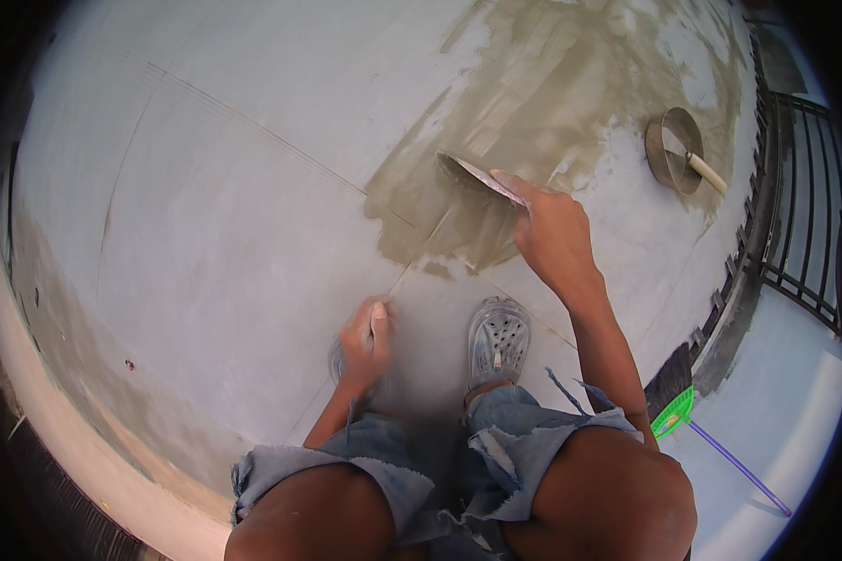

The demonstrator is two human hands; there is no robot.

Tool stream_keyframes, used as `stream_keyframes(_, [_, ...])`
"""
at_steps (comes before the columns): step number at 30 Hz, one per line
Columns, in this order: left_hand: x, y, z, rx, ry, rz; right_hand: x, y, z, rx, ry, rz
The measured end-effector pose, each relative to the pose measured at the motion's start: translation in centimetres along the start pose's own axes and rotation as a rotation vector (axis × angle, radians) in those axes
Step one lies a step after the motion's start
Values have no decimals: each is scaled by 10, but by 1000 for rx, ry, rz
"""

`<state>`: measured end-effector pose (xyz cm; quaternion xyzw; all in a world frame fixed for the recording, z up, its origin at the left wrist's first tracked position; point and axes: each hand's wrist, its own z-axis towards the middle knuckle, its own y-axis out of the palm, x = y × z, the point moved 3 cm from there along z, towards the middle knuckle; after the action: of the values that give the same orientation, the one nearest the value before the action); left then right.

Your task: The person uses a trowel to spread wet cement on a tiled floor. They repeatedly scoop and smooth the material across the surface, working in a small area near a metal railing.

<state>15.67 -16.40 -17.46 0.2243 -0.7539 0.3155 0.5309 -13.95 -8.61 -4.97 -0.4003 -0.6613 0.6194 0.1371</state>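
Bent knees [608, 496] loom at the bottom of the frame, bare below the ragged hems of torn denim shorts [510, 439]. Beyond them the pale grey floor [215, 168] spreads over most of the view, thin lines scored across it at upper left. A damp-looking, olive-brown smear [571, 84] covers a broad stretch from the top right down to the middle. Along the right edge stands a dark railing [805, 215].

From where I stand, the right arm reaches up from lower right, forearm slanting leftward, wrist slightly bent. Its right hand [557, 229] grips a blade [477, 175] just above the centre of the frame, the forefinger laid along its near end; the blade lies slanted over the smear's lower part. The left arm comes up shorter, between the knees, and the left hand [367, 338] is curled in, thumb uppermost, below centre; it is blurred, and I can't tell whether it holds anything.

At lower right there's a green broom [674, 411] with a purple stick. A round pan [658, 154] sits at upper right, a cream handle [708, 173] crossing its rim. One grey clog [499, 341] shows between the hands; its mate is mostly hidden behind the left.
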Motion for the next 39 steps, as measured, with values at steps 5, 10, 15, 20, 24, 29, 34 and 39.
stream_keyframes(5, [-1,3,1,8,22,-9,10,-1,3,52,27,-32])
stream_keyframes(10, [-1,4,1,8,26,-7,12,16,-9,50,-68,-51])
stream_keyframes(15, [2,4,1,12,32,-4,10,5,-14,87,-24,9])
stream_keyframes(20, [2,4,2,4,26,6,28,-5,-8,124,95,-35])
stream_keyframes(24, [-1,3,2,-14,25,33,47,-8,-5,108,157,-37])
stream_keyframes(29, [5,4,3,-45,13,53,49,-14,-4,88,150,-46])
stream_keyframes(34, [4,4,3,-44,14,61,52,-18,3,58,162,-37])
stream_keyframes(39, [1,5,3,-52,27,61,54,-14,0,117,135,-38])
